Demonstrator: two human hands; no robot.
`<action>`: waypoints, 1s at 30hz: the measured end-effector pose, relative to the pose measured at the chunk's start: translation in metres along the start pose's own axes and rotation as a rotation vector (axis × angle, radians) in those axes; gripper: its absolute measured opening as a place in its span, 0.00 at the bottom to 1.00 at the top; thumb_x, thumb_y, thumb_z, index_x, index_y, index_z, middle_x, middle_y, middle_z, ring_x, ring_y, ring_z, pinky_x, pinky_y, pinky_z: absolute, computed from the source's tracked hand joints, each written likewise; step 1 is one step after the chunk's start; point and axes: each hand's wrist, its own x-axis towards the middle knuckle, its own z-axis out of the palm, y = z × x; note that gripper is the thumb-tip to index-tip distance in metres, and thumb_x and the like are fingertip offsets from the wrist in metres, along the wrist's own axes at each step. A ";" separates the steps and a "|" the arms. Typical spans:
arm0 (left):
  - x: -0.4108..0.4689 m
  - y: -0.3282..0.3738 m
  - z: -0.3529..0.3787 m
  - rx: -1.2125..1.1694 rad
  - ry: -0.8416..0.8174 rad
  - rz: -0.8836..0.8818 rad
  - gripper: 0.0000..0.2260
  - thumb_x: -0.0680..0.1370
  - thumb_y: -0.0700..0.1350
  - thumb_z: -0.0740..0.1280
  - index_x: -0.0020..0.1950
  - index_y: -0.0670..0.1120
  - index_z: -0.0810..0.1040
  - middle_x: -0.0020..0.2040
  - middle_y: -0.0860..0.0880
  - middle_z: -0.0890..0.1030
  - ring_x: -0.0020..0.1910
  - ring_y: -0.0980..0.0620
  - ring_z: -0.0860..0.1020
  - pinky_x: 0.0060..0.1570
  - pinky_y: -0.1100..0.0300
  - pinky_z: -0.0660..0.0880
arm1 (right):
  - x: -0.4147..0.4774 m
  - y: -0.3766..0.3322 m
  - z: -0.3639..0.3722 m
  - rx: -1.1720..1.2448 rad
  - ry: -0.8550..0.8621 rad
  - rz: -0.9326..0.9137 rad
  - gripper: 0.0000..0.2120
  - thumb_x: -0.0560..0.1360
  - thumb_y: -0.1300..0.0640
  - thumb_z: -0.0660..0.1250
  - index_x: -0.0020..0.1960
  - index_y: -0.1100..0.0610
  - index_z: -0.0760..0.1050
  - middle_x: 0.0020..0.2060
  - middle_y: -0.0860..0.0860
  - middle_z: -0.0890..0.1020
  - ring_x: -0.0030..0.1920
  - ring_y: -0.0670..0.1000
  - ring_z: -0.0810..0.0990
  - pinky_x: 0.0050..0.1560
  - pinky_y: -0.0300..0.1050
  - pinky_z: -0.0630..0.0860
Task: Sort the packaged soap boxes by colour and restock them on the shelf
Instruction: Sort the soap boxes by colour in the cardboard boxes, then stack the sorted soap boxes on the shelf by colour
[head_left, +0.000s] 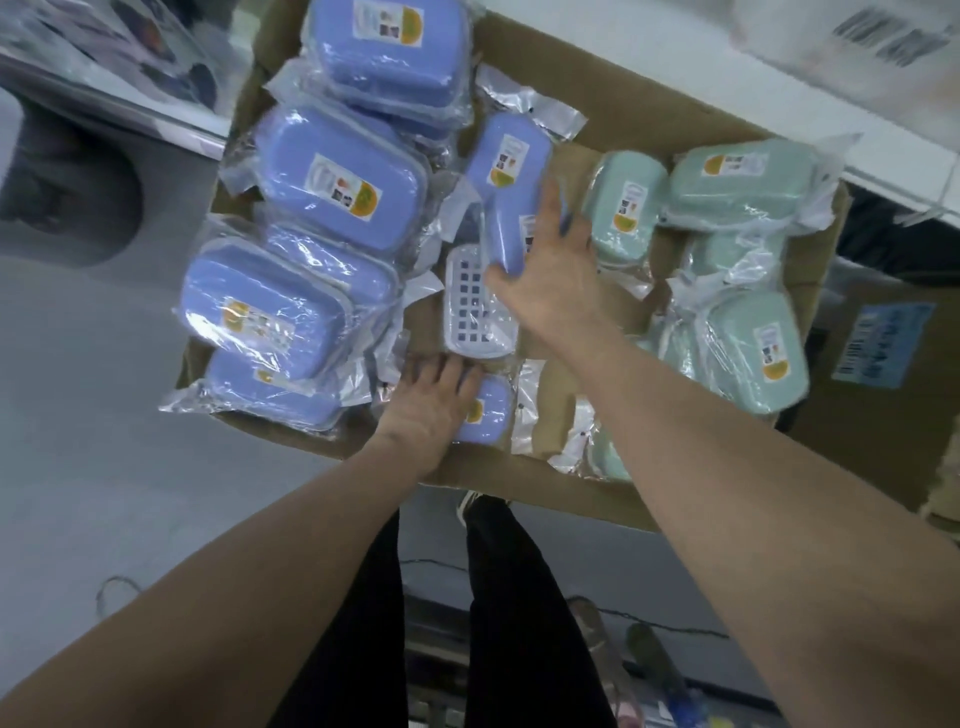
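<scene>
A flat cardboard sheet (613, 93) carries plastic-wrapped soap boxes. Several blue ones (337, 182) are piled on its left half, several mint-green ones (743, 182) lie on its right half. My right hand (550, 275) grips a blue soap box (506, 202) standing on edge in the middle. Beside it lies a white perforated box insert (475, 306). My left hand (431, 410) rests with straight fingers on another blue soap box (488, 410) near the front edge of the cardboard.
A white shelf edge (893, 176) runs behind the cardboard at the upper right. A brown carton with a blue label (878, 348) stands at the right. Grey floor lies to the left, with cables and small items by my feet below.
</scene>
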 end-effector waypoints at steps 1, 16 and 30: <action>-0.002 0.000 -0.005 -0.013 0.001 0.006 0.44 0.68 0.43 0.73 0.74 0.47 0.47 0.70 0.44 0.57 0.70 0.41 0.60 0.72 0.43 0.57 | -0.005 0.007 -0.006 0.022 0.016 0.017 0.47 0.72 0.43 0.68 0.80 0.54 0.44 0.68 0.63 0.65 0.63 0.64 0.70 0.61 0.52 0.70; -0.133 -0.012 -0.159 -0.321 0.243 -0.057 0.42 0.70 0.57 0.72 0.75 0.44 0.55 0.69 0.44 0.65 0.64 0.42 0.71 0.61 0.47 0.71 | -0.138 0.018 -0.199 0.057 0.230 -0.156 0.47 0.68 0.52 0.74 0.79 0.56 0.52 0.68 0.61 0.67 0.66 0.62 0.68 0.65 0.52 0.67; -0.250 -0.071 -0.291 -0.434 0.769 -0.311 0.41 0.69 0.67 0.69 0.72 0.43 0.63 0.63 0.42 0.74 0.61 0.41 0.72 0.60 0.50 0.70 | -0.192 -0.065 -0.342 -0.199 0.484 -0.623 0.41 0.68 0.43 0.67 0.77 0.53 0.58 0.62 0.57 0.72 0.60 0.60 0.72 0.60 0.54 0.72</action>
